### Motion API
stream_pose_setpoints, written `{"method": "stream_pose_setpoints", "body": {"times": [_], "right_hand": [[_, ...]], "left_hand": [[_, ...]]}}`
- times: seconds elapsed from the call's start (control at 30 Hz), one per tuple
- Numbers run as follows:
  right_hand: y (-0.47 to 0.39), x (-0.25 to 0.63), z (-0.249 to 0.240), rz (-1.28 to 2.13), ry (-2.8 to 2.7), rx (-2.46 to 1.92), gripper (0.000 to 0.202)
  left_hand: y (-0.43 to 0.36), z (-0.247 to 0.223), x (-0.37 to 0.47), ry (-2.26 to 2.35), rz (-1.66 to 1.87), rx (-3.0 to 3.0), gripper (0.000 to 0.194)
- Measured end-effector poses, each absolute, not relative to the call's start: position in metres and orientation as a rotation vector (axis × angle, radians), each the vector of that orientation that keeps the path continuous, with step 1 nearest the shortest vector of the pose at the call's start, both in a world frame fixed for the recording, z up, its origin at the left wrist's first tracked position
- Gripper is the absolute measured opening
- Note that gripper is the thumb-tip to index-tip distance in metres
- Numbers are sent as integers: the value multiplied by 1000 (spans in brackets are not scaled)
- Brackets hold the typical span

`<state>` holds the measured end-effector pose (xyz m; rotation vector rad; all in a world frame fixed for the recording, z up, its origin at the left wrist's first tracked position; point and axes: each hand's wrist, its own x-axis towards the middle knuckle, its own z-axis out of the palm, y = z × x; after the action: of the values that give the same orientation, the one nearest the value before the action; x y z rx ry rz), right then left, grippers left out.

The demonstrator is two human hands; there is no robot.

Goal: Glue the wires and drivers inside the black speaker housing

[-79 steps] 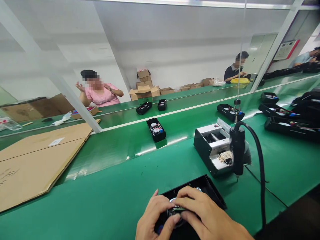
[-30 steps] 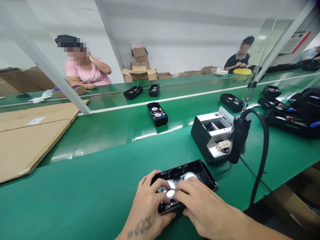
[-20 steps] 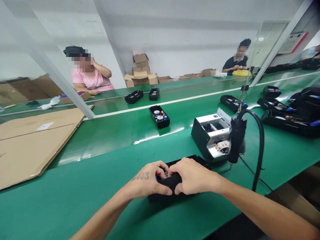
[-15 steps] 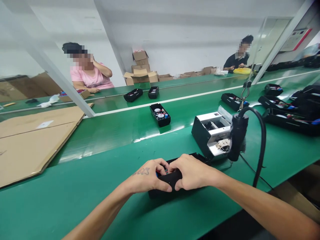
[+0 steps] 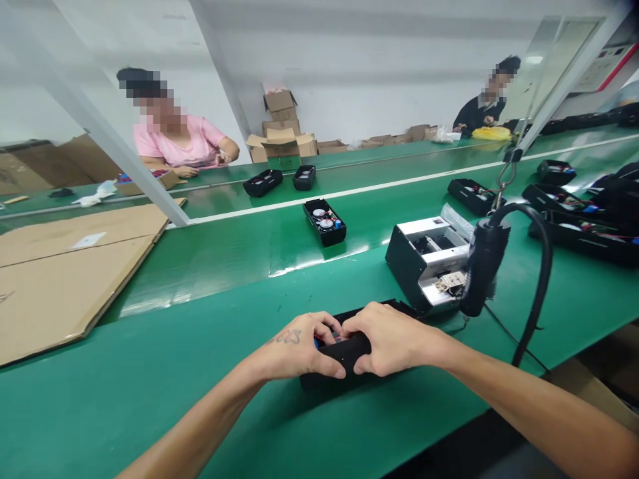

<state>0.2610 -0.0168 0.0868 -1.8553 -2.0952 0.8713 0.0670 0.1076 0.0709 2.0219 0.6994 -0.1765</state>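
1. Head view, hands: the left hand [image 5: 297,347] is closed over the near end wall of a black housing [image 5: 344,354], thumb outside and fingertips inside; the right hand [image 5: 394,338] clamps the same wall beside it, likewise thumb out, fingers in; the two sets of fingertips nearly meet; what they touch inside is hard to make out, perhaps wires, as red and blue show there.
2. Head view, place: the black housing lies on the green bench [image 5: 200,379]; taking it as the clock's centre, a black-and-silver machine [image 5: 407,266] stands near it at about 1 o'clock; a hanging black tool [image 5: 482,266] is at 2, in front of the machine's right side.
3. Head view, farther off: an open housing [image 5: 325,225] with two round white parts lies at 12 o'clock; a cardboard sheet [image 5: 64,286] is at 10; one person in pink [image 5: 174,143] sits between 10 and 11; another person [image 5: 476,114], in a dark top, is at 1.
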Motion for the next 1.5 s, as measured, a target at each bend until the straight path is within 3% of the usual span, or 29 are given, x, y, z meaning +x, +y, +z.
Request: {"method": "stream_pose_setpoints", "body": {"times": [0.3,0.7,0.93,1.07,1.17,1.27,1.33,1.43,1.5], "right_hand": [[-16,251,87,735,-2149,-1902,28],[-15,245,83,781,-2052,-1941,11],[-28,236,73,682,-2125,-1916,14],[-57,239,76,629,-2130,-1721,16],[-87,260,76,345,-1706,-1610,41],[-110,293,65,-196,-1134,-1637,30],[-116,319,53,-451,-883,-1677,39],[-112,354,36,-477,-772,-1849,61],[-107,371,29,-349,-766,-1933,52]], "left_hand": [[107,68,68,681,-145,1976,33],[104,64,67,643,-131,1982,27],[94,58,60,619,-77,2108,27],[73,45,52,609,11,2232,23],[57,25,43,534,202,2448,27],[46,8,35,399,511,2638,30],[41,3,30,341,595,2705,28],[38,1,26,309,619,2766,29],[39,1,24,312,624,2770,28]]}}
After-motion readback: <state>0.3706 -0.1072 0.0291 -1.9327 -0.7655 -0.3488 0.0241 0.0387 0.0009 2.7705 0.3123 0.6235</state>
